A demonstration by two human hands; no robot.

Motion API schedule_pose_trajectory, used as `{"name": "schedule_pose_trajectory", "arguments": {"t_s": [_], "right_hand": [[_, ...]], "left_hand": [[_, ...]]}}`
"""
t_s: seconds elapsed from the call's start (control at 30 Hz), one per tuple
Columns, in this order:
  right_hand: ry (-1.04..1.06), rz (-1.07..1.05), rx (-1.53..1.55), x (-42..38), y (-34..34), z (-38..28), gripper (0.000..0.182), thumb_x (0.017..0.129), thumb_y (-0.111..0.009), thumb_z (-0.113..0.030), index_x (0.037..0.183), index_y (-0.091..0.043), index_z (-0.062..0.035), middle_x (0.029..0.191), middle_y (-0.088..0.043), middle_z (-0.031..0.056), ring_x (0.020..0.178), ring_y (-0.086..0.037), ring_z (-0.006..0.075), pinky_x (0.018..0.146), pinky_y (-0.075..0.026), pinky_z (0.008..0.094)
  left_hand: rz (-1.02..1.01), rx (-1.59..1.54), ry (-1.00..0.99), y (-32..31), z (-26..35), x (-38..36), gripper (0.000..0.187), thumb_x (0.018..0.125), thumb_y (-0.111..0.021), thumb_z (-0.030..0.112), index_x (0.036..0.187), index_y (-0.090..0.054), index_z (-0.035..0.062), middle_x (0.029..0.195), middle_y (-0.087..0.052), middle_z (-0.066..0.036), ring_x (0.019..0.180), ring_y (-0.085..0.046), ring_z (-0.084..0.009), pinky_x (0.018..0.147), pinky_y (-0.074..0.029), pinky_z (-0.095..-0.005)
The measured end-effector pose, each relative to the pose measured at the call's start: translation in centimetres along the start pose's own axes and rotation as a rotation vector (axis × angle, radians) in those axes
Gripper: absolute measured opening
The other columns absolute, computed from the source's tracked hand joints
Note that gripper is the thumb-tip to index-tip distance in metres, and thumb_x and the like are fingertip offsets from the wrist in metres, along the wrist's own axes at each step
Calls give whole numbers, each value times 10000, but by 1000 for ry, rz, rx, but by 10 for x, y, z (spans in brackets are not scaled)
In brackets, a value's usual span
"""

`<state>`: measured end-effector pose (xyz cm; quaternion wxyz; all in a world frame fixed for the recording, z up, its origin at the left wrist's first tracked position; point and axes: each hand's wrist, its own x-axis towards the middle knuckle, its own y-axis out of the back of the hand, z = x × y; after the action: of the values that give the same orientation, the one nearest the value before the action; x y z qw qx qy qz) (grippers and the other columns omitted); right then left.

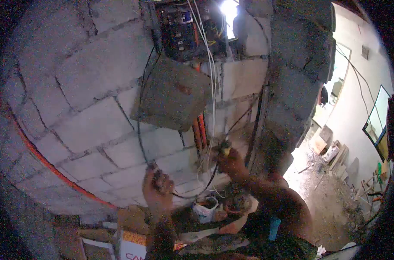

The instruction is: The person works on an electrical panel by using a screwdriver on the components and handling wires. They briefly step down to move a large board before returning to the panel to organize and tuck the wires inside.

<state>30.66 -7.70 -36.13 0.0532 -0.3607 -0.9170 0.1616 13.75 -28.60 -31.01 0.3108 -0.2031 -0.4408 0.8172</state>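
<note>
A black cable [140,138] comes down the block wall from the electrical panel box [179,32]. My left hand [158,187] is closed around this cable low on the wall. From there it sags in a loop and rises to my right hand [232,161], whose fingers are closed. Something small and yellowish shows at the right fingers, too blurred to name, with the cable beside it. Thin white wires [212,78] hang from the panel to just left of my right hand. Orange conduits [200,130] run down the wall behind them.
A grey-brown board [175,93] hangs below the panel. An orange conduit [54,167] curves along the left wall. Below my hands are a white container [205,210] and a cardboard box [134,242]. Wood scraps [335,158] lie on the floor at right, near a doorway.
</note>
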Motion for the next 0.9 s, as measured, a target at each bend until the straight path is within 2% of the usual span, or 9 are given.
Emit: {"name": "schedule_pose_trajectory", "arguments": {"t_s": [0.07,0.37,0.43,0.53,0.67,0.77,0.83,0.87,0.9], "right_hand": [[380,229,-339,15,31,0,245,904,-615,-216,1096,-628,-64,806,-665,33,627,-581,120,508,-461,272],[764,513,-741,-4,14,-156,213,937,-568,-216,1045,-616,-38,805,-655,67,636,-603,140,524,-483,298],[715,347,-327,-14,1,-192,223,943,-569,-244,1023,-601,-38,769,-641,76,626,-610,176,541,-498,327],[758,282,-429,-23,-17,-236,234,963,-540,-287,1050,-557,-71,794,-586,23,635,-554,101,517,-450,262],[807,580,-871,-12,-29,-288,218,953,-553,-260,1048,-569,-65,796,-584,19,657,-566,94,534,-468,263],[1241,395,-1048,-8,-30,-319,248,946,-560,-262,1071,-572,-48,815,-600,33,656,-579,118,547,-491,294],[1875,636,-1789,-31,-60,-347,278,932,-584,-282,1049,-592,-29,845,-620,55,665,-594,143,561,-502,317],[1878,644,-1784,-49,-83,-354,278,932,-584,-282,1049,-592,-29,845,-620,55,665,-594,143,561,-502,317],[1327,525,-1389,-70,-110,-356,354,929,-585,-306,1101,-557,2,898,-618,135,779,-605,234,694,-494,395]], "left_hand": [[-249,-29,-4,20,23,24,227,961,-535,240,1133,-551,94,640,-513,12,435,-418,-104,416,-413,-279],[-365,501,-541,-71,79,29,598,882,-628,65,1415,-361,113,971,-617,-94,781,-603,-207,713,-545,-351],[-311,859,-930,-97,83,21,635,867,-642,75,1432,-358,127,1249,-533,-135,1074,-559,-293,935,-474,-420],[-356,1549,-1491,-120,97,12,619,842,-679,179,1400,-416,125,1425,-390,-136,1298,-399,-344,1093,-294,-501],[-760,1794,-1510,-143,95,3,598,807,-704,333,1330,-497,130,1402,-438,-144,1341,-349,-381,1133,-192,-527],[-1027,1991,-1432,-155,92,-2,555,820,-654,385,1303,-525,143,1202,-566,-130,1189,-488,-364,1132,-175,-564],[-1045,2180,-1314,-157,95,-2,530,800,-682,385,1257,-564,144,1166,-590,-118,1162,-510,-337,1113,-215,-557],[-1047,2184,-1320,-154,99,2,530,800,-682,385,1257,-564,144,1166,-590,-118,1162,-510,-337,1113,-215,-557],[-1019,2083,-1479,-148,103,8,539,787,-696,389,1246,-571,136,1170,-589,-116,1152,-514,-335,1097,-239,-550]]}}
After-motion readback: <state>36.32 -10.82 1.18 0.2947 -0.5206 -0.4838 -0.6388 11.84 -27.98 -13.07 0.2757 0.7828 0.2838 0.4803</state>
